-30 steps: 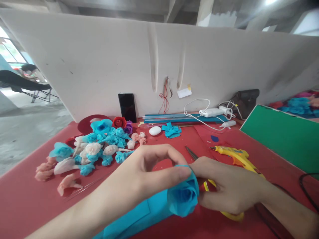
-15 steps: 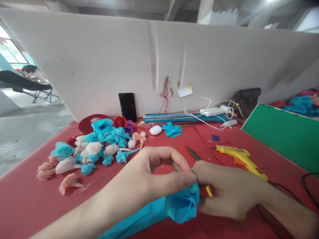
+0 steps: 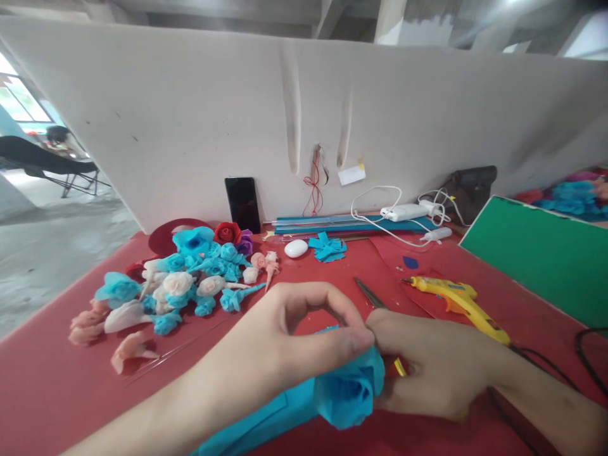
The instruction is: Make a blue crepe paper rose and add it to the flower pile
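Note:
A blue crepe-paper flower [image 3: 346, 396] with ruffled, layered petals is in front of me, between my hands. My left hand [image 3: 313, 335] pinches its upper edge between thumb and bent fingers. Closed at the flower's right side is my right hand [image 3: 432, 361], its fingertips meeting the left ones at the rim; part of its grip is hidden. A long blue crepe-paper strip [image 3: 270, 418] stretches from the flower to the lower left, beneath my left forearm. Scissors [image 3: 369, 294] show their blades behind my right hand, and a bit of yellow appears below its fingers.
A yellow glue gun [image 3: 458, 301] lies to the right, its cord trailing off. Finished paper flowers [image 3: 178, 283] are heaped at left. Toward the back are blue scraps [image 3: 327, 247], a white egg-shaped object [image 3: 296, 248], a phone [image 3: 242, 204] and a white charger [image 3: 403, 212]. A green board [image 3: 541, 259] stands right.
The flower's right petal edge bulges out slightly farther beside my right fingers. Both hands keep nearly the same place and grip.

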A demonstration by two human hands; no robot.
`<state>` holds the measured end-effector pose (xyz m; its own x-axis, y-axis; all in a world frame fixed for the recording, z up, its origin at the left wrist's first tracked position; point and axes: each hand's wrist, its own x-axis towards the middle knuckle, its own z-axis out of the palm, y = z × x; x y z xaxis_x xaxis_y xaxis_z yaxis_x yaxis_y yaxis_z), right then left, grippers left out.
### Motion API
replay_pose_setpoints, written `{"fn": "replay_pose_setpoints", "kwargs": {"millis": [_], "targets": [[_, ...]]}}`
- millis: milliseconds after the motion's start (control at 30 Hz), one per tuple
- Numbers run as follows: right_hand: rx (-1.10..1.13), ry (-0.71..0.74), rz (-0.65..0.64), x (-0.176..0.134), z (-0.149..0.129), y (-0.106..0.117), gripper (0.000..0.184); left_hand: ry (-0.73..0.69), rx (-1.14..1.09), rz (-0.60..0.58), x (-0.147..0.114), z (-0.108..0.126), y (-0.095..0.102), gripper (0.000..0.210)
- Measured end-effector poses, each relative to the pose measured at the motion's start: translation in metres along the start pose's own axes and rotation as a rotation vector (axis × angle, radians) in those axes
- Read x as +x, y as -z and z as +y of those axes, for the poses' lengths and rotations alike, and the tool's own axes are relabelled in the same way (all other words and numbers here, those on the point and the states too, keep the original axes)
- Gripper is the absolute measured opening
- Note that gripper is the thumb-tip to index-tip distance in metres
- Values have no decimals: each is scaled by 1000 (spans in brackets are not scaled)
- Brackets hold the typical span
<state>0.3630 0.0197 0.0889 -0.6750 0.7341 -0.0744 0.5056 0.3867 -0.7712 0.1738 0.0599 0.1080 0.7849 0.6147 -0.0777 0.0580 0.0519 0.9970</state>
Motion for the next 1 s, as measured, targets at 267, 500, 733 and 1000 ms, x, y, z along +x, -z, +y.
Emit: {"fn": "replay_pose_setpoints", "kwargs": {"millis": [267, 500, 733, 1000], "targets": [[0, -10, -51, -1, -2, 3, 30, 68, 106, 17, -1, 0, -4, 10], [65, 9, -87, 3, 2, 0, 35, -11, 133, -17, 4, -2, -3, 9], [295, 11, -136, 3, 0, 0, 21, -82, 28, -36, 6, -8, 0, 11], [552, -33, -341, 9, 10, -5, 10, -66, -187, -104, 5, -13, -1, 3]]}}
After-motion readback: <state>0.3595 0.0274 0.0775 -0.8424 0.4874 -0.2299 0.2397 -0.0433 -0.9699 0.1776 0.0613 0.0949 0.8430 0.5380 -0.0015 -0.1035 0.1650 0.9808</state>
